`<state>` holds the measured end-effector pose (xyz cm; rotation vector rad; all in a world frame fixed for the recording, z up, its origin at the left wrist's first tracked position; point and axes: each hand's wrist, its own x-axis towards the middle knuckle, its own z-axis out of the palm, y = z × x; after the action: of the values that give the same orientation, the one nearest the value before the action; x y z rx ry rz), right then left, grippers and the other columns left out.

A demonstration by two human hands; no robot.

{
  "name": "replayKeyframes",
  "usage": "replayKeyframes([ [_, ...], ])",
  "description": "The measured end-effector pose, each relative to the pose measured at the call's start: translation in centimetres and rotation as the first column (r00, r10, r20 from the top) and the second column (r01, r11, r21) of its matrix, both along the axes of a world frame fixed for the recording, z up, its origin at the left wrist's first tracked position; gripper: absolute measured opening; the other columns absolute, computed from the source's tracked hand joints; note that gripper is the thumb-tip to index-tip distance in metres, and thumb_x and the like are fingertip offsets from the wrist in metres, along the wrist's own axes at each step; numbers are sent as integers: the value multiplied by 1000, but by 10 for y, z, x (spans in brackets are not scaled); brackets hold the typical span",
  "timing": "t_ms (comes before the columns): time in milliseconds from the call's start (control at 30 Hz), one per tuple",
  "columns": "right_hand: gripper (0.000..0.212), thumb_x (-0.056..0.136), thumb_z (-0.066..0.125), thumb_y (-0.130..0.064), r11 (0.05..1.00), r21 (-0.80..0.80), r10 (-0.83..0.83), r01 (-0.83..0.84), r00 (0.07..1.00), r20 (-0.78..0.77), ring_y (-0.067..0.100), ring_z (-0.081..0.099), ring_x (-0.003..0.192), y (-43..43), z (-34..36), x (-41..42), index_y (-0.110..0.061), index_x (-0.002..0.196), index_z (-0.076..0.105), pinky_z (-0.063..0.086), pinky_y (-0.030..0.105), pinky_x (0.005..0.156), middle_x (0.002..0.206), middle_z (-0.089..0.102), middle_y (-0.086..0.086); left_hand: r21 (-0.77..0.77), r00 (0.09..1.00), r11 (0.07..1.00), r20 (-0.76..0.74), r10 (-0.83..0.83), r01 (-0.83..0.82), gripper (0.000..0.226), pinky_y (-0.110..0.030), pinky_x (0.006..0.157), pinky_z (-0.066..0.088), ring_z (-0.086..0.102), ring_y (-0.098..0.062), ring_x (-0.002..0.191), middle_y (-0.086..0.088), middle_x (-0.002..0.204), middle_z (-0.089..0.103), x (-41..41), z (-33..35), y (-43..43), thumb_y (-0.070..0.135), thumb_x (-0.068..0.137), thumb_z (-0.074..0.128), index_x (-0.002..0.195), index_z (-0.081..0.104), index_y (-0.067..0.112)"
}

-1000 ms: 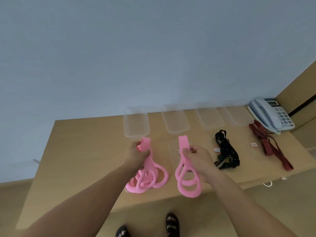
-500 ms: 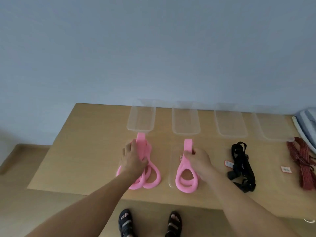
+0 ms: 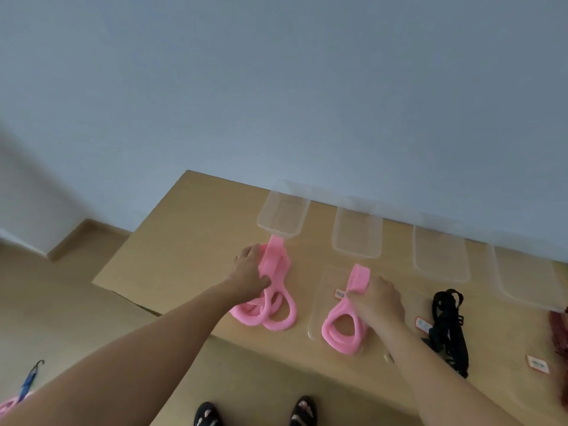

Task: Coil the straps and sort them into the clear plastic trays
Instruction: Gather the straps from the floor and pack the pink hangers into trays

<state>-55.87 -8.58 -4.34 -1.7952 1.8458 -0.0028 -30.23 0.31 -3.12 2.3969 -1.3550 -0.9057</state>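
Two coiled pink straps lie on the wooden table (image 3: 184, 241). My left hand (image 3: 250, 272) grips the left pink strap (image 3: 276, 305), whose loops spread on the bare wood. My right hand (image 3: 379, 299) pinches the right pink strap (image 3: 341, 333), which lies on a flat clear tray (image 3: 316, 315) near the front edge. Several clear plastic trays stand along the back: the leftmost tray (image 3: 284, 210), a second tray (image 3: 356, 229), a third tray (image 3: 439, 250) and a fourth tray (image 3: 528, 272).
A black strap (image 3: 448, 327) lies right of my right hand, and a red strap (image 3: 561, 333) is cut off at the right border. Small labels (image 3: 538, 364) sit on the table. A blue strap with a hook (image 3: 29, 382) lies on the floor. Sandalled feet (image 3: 255, 413) stand below the table edge.
Both hands lowered the pink straps from the air onto the table. The view swung left, so the telephone left the frame.
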Motion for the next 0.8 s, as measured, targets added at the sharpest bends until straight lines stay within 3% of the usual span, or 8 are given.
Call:
replayKeyframes([
  [100, 54, 84, 63, -40, 977, -200, 59, -73, 995, -75, 34, 49, 115, 0, 22, 14, -8, 124, 49, 47, 43, 89, 125, 53, 14, -48, 999, 998, -3, 45, -45, 82, -39, 113, 29, 27, -30, 143, -11, 160, 21, 9, 25, 4, 17, 87, 66, 155, 20, 9],
  [167, 56, 85, 62, -36, 941, -275, 186, -195, 981, -61, 34, 44, 121, 7, 39, 38, -9, 131, 47, 43, 44, 94, 131, 49, 13, -91, 997, 993, -15, 72, -73, 78, -40, 115, 29, 29, -30, 143, -11, 159, 23, 15, 42, 12, 17, 89, 64, 154, 22, 9],
  [400, 53, 92, 53, -46, 778, -220, 607, -588, 794, 25, 27, 38, 130, 68, 91, 168, -20, 138, 46, 38, 42, 102, 140, 43, 6, -192, 986, 968, -1, 167, -164, 66, -34, 113, 29, 32, -25, 142, -8, 156, 31, 69, 97, 97, 24, 92, 61, 151, 32, 11],
  [633, 54, 92, 54, -50, 514, -317, 857, -797, 488, 164, 21, 40, 132, 223, 138, 295, -23, 139, 48, 40, 42, 105, 141, 45, -1, -299, 897, 859, 23, 442, -415, 67, -28, 106, 33, 41, -19, 136, -2, 152, 40, 143, 125, 291, 35, 91, 62, 150, 35, 20],
  [800, 54, 91, 58, -49, 312, -373, 943, -874, 236, 236, 15, 42, 130, 344, 148, 360, -23, 137, 49, 36, 35, 109, 140, 47, -4, -325, 735, 689, -32, 677, -648, 67, -24, 105, 31, 43, -16, 134, 0, 148, 44, 178, 119, 443, 32, 90, 65, 150, 36, 20],
])
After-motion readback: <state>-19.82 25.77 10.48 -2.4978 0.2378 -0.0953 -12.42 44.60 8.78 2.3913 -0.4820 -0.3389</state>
